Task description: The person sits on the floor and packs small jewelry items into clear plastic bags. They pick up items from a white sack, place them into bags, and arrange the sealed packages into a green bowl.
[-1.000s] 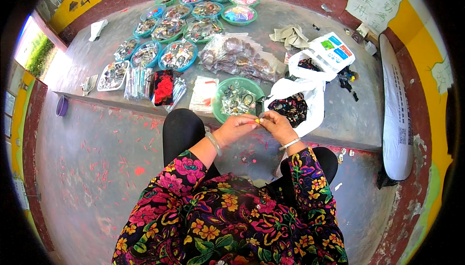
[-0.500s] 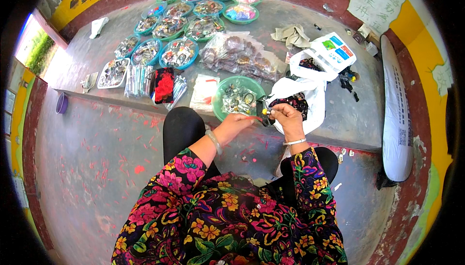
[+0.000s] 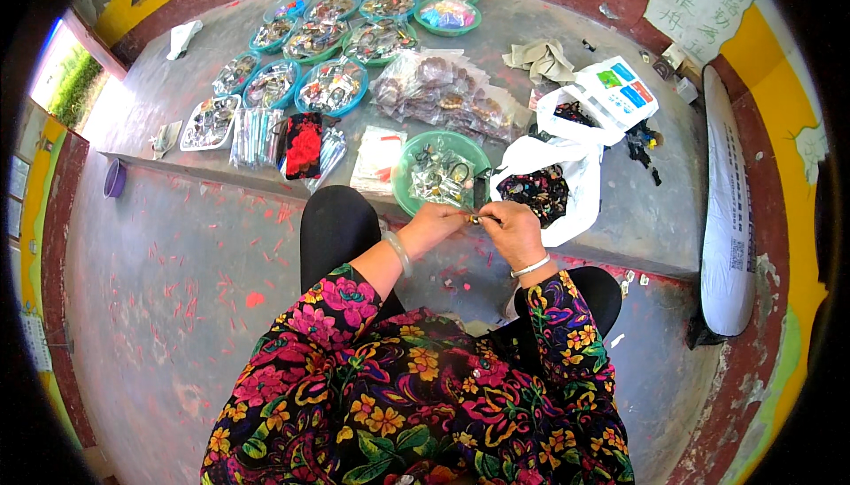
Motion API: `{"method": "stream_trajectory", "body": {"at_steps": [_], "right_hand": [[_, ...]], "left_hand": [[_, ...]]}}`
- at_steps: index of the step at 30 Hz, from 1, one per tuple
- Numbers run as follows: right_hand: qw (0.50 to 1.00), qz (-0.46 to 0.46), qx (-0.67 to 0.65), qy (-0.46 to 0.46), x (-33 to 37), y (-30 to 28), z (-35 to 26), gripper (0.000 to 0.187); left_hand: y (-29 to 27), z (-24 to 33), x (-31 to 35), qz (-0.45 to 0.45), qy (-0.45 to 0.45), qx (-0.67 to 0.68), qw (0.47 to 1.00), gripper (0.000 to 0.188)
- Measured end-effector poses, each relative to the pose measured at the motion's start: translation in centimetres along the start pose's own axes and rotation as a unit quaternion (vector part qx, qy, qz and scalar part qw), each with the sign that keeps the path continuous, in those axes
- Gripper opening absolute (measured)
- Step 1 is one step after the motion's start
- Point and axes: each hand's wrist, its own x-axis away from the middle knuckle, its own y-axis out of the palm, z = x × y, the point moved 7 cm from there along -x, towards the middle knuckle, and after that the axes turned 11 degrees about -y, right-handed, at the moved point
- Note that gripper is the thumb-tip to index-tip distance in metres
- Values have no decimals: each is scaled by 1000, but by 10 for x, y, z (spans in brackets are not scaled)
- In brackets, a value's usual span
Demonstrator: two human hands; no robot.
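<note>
My left hand [image 3: 436,226] and my right hand [image 3: 517,233] meet just in front of a green plastic basin [image 3: 397,175]. Both are closed, their fingertips pinched on a small dark piece with a yellowish part [image 3: 475,218]; its exact kind is too small to make out. Clear packets with dark rings and small metal bits [image 3: 440,175] lie in the basin. Close beyond my right hand, an open white plastic bag [image 3: 582,211] holds a heap of black pieces with coloured specks [image 3: 537,194].
Left of the basin lie flat packets [image 3: 378,159], a red-and-black cloth piece [image 3: 304,145] and bundled pens [image 3: 258,138]. Several basins of packaged trinkets [image 3: 332,88] stand farther back, beside a pile of clear bags [image 3: 447,95]. The raised platform's edge [image 3: 637,271] runs before my knees.
My right hand has turned and come closer to my left, lower than before. The small piece is now mostly covered by fingers, and the red strip by my left hand no longer shows.
</note>
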Motion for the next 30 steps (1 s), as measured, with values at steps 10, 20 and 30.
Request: {"method": "stream_trajectory", "body": {"at_steps": [10, 20, 30], "right_hand": [[996, -68, 53, -32, 5, 11, 5, 10], [972, -185, 122, -84, 13, 27, 6, 14], [950, -297, -84, 38, 20, 30, 22, 25]], "left_hand": [[5, -6, -6, -5, 10, -99, 995, 25], [18, -7, 2, -41, -21, -54, 997, 27], [19, -6, 5, -53, -24, -42, 997, 29]]}}
